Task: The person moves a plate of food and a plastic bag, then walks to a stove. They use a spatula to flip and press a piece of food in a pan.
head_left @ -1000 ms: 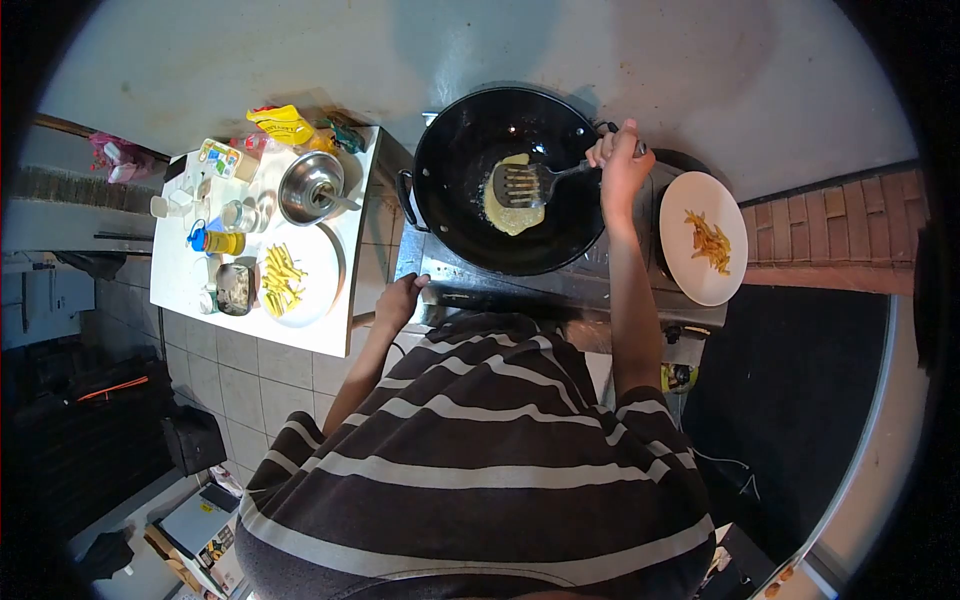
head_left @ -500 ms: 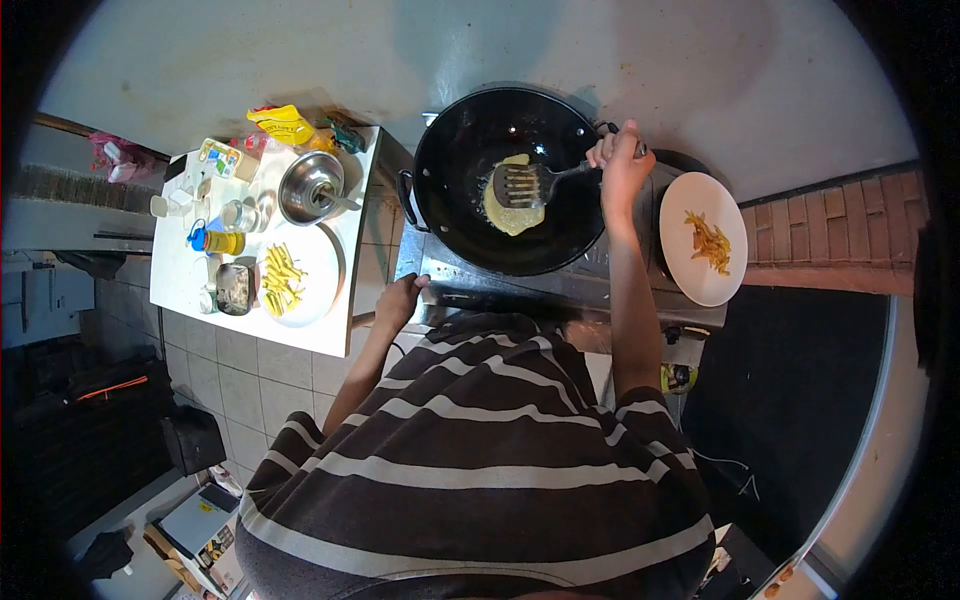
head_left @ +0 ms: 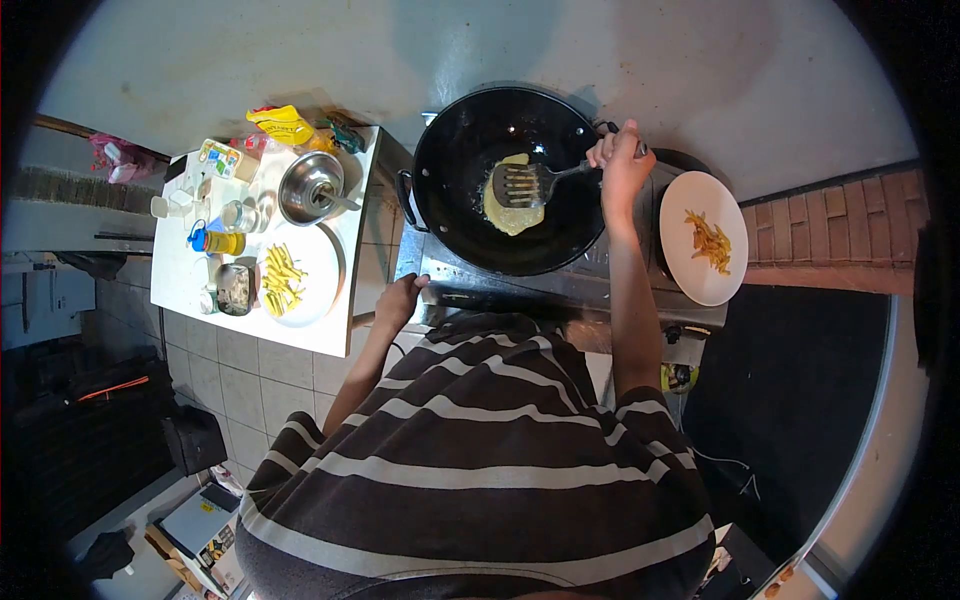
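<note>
A black wok [head_left: 450, 240] sits on the steel stove [head_left: 560, 285] in front of me. In it lies a flat, pale yellow piece of food [head_left: 512, 218], its outline uneven, like an omelette or pancake. My right hand [head_left: 624, 170] is wrapped round the dark handle of a slotted turner [head_left: 525, 187]. The turner's metal head rests over the upper part of the yellow food and partly hides it. My left hand [head_left: 400, 300] is closed at the stove's front left edge, below the wok; whatever it may hold is hidden.
Right of the wok, a white plate [head_left: 690, 270] holds fried strips. The left table [head_left: 335, 310] carries a plate of pale strips [head_left: 281, 278], a steel bowl [head_left: 300, 190], an oil bottle [head_left: 225, 242], a dark-filled container [head_left: 235, 288] and a yellow packet [head_left: 282, 125].
</note>
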`<state>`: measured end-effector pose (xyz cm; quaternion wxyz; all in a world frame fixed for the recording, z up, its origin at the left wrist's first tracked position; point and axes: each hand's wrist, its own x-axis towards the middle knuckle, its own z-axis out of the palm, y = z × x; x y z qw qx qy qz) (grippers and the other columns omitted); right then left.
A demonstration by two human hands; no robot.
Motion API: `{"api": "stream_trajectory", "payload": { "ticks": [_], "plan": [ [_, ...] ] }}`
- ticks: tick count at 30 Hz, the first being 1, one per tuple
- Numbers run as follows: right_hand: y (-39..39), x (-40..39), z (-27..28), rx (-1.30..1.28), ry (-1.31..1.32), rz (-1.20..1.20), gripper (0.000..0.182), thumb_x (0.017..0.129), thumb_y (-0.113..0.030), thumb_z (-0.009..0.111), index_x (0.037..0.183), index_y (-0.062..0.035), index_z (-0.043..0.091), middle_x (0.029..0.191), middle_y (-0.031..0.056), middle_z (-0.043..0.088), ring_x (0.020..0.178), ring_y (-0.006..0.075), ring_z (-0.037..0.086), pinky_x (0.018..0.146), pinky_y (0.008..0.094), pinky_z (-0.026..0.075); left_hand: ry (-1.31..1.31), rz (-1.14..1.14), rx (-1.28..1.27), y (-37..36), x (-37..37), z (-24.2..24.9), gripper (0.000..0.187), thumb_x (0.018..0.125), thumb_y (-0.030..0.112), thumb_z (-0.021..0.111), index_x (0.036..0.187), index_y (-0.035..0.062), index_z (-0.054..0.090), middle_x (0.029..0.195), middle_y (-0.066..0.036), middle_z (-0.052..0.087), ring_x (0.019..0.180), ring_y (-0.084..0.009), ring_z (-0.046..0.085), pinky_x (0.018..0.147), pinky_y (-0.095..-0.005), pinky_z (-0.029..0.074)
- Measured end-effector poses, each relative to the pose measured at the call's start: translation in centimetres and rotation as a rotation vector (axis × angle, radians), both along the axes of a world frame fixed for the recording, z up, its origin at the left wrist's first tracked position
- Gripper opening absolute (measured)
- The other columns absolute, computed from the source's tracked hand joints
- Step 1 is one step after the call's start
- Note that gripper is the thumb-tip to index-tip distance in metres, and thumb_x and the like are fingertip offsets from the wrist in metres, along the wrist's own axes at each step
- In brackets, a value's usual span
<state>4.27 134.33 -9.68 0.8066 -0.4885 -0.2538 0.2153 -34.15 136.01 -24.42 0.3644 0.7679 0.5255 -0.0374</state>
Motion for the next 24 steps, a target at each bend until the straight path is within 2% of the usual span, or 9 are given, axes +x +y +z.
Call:
{"api": "stream_trajectory", "payload": {
  "ticks": [8,16,24],
  "plan": [
    [-0.1,-0.1,0.1,0.002,-0.011,-0.003,0.046,0.102,-0.025,0.045,0.06,-0.0096,0.035,0.049,0.002,0.034,0.041,0.0123,0.035,0.043,0.0319,0.036,-0.03,0.009,0.004,0.1,-0.2,-0.7,0.056,0.096,0.058,0.041,0.109,0.0083,0.066,0.097,-0.026,0.066,0.096,-0.0467,0.061,0.081,-0.0554,0.047],
    [-0.1,-0.5,0.7,-0.019,0.013,-0.022,0.048,0.102,-0.026,0.046,0.059,-0.01,0.033,0.049,0.0021,0.034,0.041,0.0123,0.034,0.043,0.0318,0.036,-0.028,-0.004,0.011,0.0,-0.1,-0.2,0.055,0.097,0.057,0.04,0.103,0.007,0.064,0.096,-0.026,0.066,0.096,-0.0474,0.06,0.08,-0.0567,0.046],
    [0.0,-0.3,0.5,-0.001,-0.003,0.001,0.05,0.102,-0.028,0.047,0.057,-0.0108,0.032,0.048,0.0019,0.034,0.041,0.0122,0.034,0.043,0.0317,0.036,-0.051,-0.006,0.016,0.1,-0.4,-1.1,0.057,0.096,0.058,0.039,0.104,0.0074,0.064,0.097,-0.025,0.066,0.097,-0.0469,0.06,0.08,-0.056,0.046]
  ]
}}
